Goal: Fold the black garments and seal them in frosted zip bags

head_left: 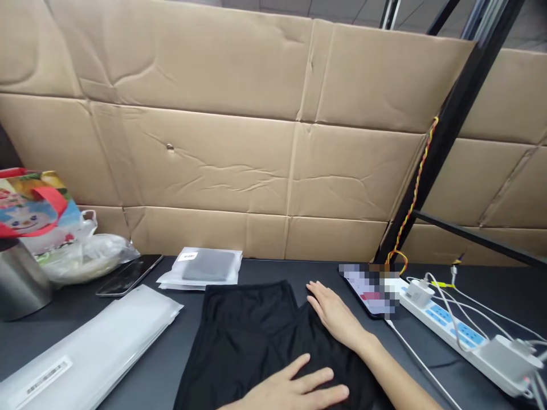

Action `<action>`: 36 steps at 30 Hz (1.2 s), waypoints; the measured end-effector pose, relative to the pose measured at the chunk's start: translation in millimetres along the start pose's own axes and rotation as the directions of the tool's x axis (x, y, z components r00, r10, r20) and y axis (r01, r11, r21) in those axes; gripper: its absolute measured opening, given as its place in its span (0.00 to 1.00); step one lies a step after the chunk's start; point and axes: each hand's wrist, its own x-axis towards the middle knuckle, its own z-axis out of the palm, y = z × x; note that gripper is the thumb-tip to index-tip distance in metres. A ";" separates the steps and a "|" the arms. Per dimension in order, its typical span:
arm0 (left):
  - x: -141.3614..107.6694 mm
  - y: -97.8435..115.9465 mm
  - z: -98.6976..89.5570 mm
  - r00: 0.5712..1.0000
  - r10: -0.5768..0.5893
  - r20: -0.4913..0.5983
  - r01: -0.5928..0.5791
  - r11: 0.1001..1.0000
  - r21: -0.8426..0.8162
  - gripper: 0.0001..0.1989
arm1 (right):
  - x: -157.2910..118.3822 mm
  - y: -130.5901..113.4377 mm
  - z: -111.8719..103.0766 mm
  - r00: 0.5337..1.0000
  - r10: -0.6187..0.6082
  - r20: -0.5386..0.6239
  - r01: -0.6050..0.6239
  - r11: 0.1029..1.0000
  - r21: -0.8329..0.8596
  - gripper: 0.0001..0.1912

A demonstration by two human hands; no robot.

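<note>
A black fabric garment (256, 336) lies flat on the dark tabletop (171, 364), running out of view at the bottom. My left hand (299, 390) rests palm down on its lower part, with the fingers spread and pointing right. My right hand (335, 316) lies flat on the garment's right side, its fingertips near the upper edge. Neither hand grips the cloth. To the left lies a long stack of white plastic sleeves (89, 347) with a barcode label. Behind the garment sits a clear bag holding a folded grey item (208, 266).
A black phone (128, 275) and a phone with a blurred screen (367, 290) lie on the table. On the right are a white power strip (444, 324) and cables. At the left stand a steel cylinder (21, 279) and a colourful bag (34, 205). Cardboard sheets (213, 159) line the back.
</note>
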 end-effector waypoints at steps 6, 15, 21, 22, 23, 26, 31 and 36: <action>-3.6 8.4 -7.3 0.999 -0.033 -0.004 0.033 0.996 -0.083 0.24 | 0.6 6.5 7.1 1.000 -0.006 -0.014 0.006 1.000 0.006 0.24; -125.5 -92.3 -110.5 0.690 -0.680 -0.249 0.724 0.653 0.224 0.30 | 0.6 9.5 16.4 0.998 -0.006 -0.061 0.007 1.000 0.020 0.24; -166.1 -127.3 -101.7 0.648 -0.704 -0.290 0.761 0.610 0.222 0.29 | 1.0 7.7 15.6 0.998 0.002 -0.060 0.000 1.000 0.028 0.24; -164.3 -129.5 -100.7 0.639 -0.703 -0.311 0.768 0.602 0.219 0.27 | 0.9 7.7 15.9 0.998 0.002 -0.061 0.000 1.000 0.031 0.24; -161.8 -131.7 -101.6 0.625 -0.703 -0.339 0.779 0.588 0.216 0.24 | 0.8 7.8 16.4 0.998 0.003 -0.062 -0.001 0.999 0.035 0.24; -151.8 -137.4 -115.9 0.544 -0.699 -0.465 0.834 0.513 0.204 0.21 | 0.5 9.1 17.7 0.997 0.006 -0.073 -0.002 0.999 0.054 0.22; -112.5 -119.2 -138.2 0.518 -0.624 -0.585 0.843 0.489 0.224 0.23 | 2.5 1.6 2.9 0.978 0.025 -0.209 0.002 0.992 0.126 0.27; -47.0 -61.1 -105.6 0.782 -0.490 -0.384 0.621 0.665 0.415 0.27 | -0.4 -32.8 -29.7 0.874 -0.165 -0.456 0.256 0.956 0.146 0.38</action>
